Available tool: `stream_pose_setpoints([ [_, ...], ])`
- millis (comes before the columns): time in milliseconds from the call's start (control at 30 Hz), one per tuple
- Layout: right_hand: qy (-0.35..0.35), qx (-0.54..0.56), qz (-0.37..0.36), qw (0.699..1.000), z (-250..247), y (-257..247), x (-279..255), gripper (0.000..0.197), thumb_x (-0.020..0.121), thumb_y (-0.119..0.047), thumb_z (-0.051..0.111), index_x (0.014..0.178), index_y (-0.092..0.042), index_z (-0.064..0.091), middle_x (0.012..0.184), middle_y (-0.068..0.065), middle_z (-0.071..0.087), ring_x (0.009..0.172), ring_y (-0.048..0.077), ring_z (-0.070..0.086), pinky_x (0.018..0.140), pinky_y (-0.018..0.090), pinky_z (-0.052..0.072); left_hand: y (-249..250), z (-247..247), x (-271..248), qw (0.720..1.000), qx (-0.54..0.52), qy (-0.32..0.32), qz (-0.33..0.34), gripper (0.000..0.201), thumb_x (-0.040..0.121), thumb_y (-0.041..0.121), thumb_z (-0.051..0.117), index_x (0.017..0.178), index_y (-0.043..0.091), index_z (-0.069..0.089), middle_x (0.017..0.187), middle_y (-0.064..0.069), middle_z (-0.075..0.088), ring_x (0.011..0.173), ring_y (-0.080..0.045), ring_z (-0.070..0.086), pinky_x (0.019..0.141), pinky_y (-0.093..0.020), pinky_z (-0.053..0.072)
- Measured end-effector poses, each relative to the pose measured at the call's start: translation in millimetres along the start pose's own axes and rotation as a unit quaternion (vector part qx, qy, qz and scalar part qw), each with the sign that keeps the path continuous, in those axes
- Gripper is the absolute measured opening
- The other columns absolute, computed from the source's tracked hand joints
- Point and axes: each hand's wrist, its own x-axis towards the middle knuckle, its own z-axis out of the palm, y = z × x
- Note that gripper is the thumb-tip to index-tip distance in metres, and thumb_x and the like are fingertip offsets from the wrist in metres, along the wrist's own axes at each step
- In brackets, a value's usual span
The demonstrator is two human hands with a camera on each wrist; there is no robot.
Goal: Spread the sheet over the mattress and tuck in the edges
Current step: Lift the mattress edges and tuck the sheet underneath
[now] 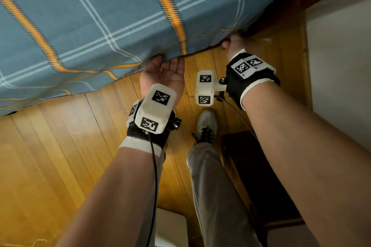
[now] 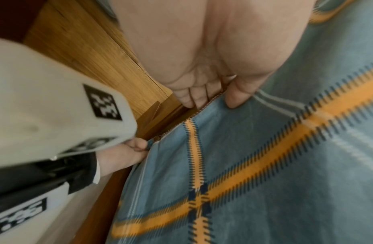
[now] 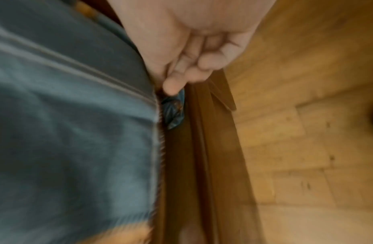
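Observation:
A blue sheet (image 1: 90, 16) with orange and white check lines covers the mattress, which is hidden beneath it. My left hand (image 1: 164, 70) is palm up at the sheet's lower edge; in the left wrist view its fingers (image 2: 192, 97) go under the edge and the thumb lies on top of the sheet (image 2: 265, 165). Further right, near the bed's corner, my right hand (image 1: 233, 44) grips the same edge. In the right wrist view its curled fingers (image 3: 192, 66) hold a small bunch of sheet (image 3: 173, 112) against the brown wooden bed frame (image 3: 202, 165).
A wooden plank floor (image 1: 60, 146) runs along the bed. My shoe (image 1: 206, 122) and trouser leg stand just behind the hands. A dark wooden piece of furniture (image 1: 261, 176) is at my right, a white object (image 1: 170, 226) sits at the bottom, and a pale wall (image 1: 341, 66) rises on the right.

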Motion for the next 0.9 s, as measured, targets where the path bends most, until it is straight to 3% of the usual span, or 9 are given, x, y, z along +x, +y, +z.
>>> stream_pose_setpoints([
  [33,0.010,0.004,0.003,1.000,-5.1,-0.1,-2.4,0.040,0.101,-0.009,0.042,0.137,0.006,0.044,0.132,0.018,0.054,0.071,0.001,0.046,0.058,0.010,0.044,1.6,0.9,-0.6,1.000,-0.015,-0.020,-0.013,0.018,0.091,0.005,0.046,0.075,0.009,0.054,0.060,-0.008,0.057,0.082,-0.028,0.062,0.109,-0.046,0.039],
  [133,0.031,-0.062,-0.079,0.994,-22.5,-5.4,-23.2,0.024,0.091,-0.011,0.063,0.114,-0.007,0.065,0.090,0.001,0.068,0.069,0.001,0.061,0.062,0.014,0.049,1.6,0.1,2.2,0.998,-0.033,-0.042,-0.017,0.016,0.092,0.005,0.046,0.080,0.008,0.056,0.076,-0.011,0.063,0.096,-0.030,0.062,0.110,-0.047,0.039],
  [233,0.107,-0.086,-0.180,0.974,-44.3,-6.2,-35.3,0.020,0.084,0.003,0.067,0.089,-0.016,0.071,0.092,0.001,0.070,0.082,0.011,0.067,0.062,0.017,0.055,0.4,0.4,0.1,0.998,-0.025,-0.052,-0.016,0.015,0.093,0.006,0.046,0.085,0.007,0.058,0.087,-0.012,0.065,0.112,-0.031,0.061,0.109,-0.046,0.039],
  [400,0.088,-0.073,-0.223,0.968,-49.3,-4.9,-50.5,0.026,0.092,-0.008,0.052,0.108,-0.018,0.070,0.109,-0.001,0.069,0.096,0.009,0.065,0.080,0.023,0.053,2.8,0.7,0.9,0.998,-0.030,-0.061,-0.018,0.016,0.094,0.006,0.044,0.088,0.005,0.059,0.091,-0.014,0.065,0.114,-0.031,0.060,0.111,-0.047,0.037],
  [533,-0.005,-0.053,-0.161,0.985,-39.1,-4.5,-52.2,0.039,0.101,-0.026,0.041,0.138,-0.016,0.049,0.131,0.005,0.057,0.116,0.017,0.056,0.095,0.030,0.042,3.0,0.1,1.9,0.998,-0.033,-0.059,-0.019,0.015,0.094,0.006,0.044,0.092,0.004,0.059,0.095,-0.015,0.066,0.113,-0.031,0.059,0.111,-0.047,0.036],
  [667,-0.138,0.074,-0.052,0.986,-13.2,-20.3,-50.1,0.055,0.101,-0.045,0.034,0.147,-0.016,0.036,0.151,0.009,0.040,0.138,0.027,0.040,0.115,0.044,0.030,3.8,-0.5,3.1,0.997,-0.040,-0.063,-0.020,0.012,0.093,0.006,0.046,0.094,0.004,0.058,0.098,-0.015,0.066,0.121,-0.031,0.057,0.111,-0.046,0.037],
  [767,-0.203,0.149,0.017,0.968,-2.4,-32.7,-49.9,0.049,0.099,-0.047,0.033,0.126,-0.012,0.055,0.138,0.017,0.053,0.125,0.037,0.052,0.107,0.054,0.038,3.2,0.4,2.2,0.996,-0.048,-0.072,-0.021,0.012,0.091,0.006,0.047,0.097,0.004,0.058,0.100,-0.015,0.066,0.117,-0.032,0.059,0.110,-0.047,0.038],
  [833,-0.215,0.175,0.042,0.960,1.2,-32.9,-52.0,0.048,0.101,-0.043,0.028,0.115,-0.008,0.059,0.127,0.017,0.058,0.110,0.039,0.057,0.090,0.048,0.049,3.5,-0.6,2.3,0.996,-0.051,-0.074,-0.018,0.013,0.090,0.005,0.047,0.098,0.004,0.057,0.100,-0.015,0.066,0.114,-0.032,0.060,0.110,-0.047,0.038],
  [900,-0.200,0.199,0.056,0.958,2.6,-31.3,-51.1,0.051,0.104,-0.037,0.023,0.133,-0.006,0.051,0.134,0.019,0.051,0.118,0.039,0.051,0.075,0.040,0.045,2.3,-0.6,2.8,0.996,-0.052,-0.076,-0.018,0.017,0.089,0.005,0.048,0.104,0.005,0.056,0.103,-0.015,0.066,0.115,-0.032,0.060,0.110,-0.047,0.039],
])
